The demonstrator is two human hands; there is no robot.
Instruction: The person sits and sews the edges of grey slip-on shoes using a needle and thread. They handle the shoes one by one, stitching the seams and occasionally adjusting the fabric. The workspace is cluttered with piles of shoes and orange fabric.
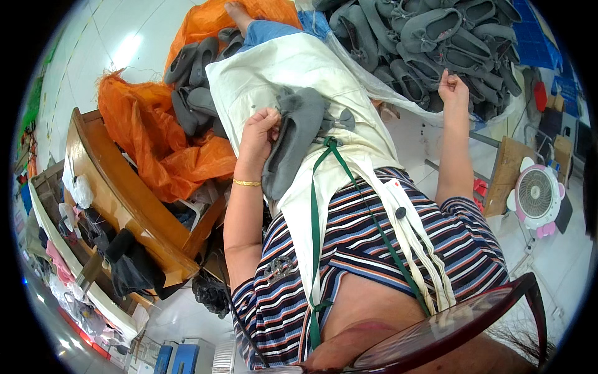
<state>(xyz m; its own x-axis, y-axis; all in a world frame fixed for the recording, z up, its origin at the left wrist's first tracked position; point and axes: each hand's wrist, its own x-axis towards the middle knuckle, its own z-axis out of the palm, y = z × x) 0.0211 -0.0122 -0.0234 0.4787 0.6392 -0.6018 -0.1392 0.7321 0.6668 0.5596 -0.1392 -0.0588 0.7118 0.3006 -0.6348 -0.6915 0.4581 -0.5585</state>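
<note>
Gray shoe (303, 137) in left fingers (269, 117)

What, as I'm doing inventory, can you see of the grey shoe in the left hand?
The shoe is grey and looks like felt, with a long opening and apparently a bow by its far end. It is tilted, opening toward the picture's left, over the pale apron; the left hand grips its edge. Whether it rests on the apron is unclear.
</note>
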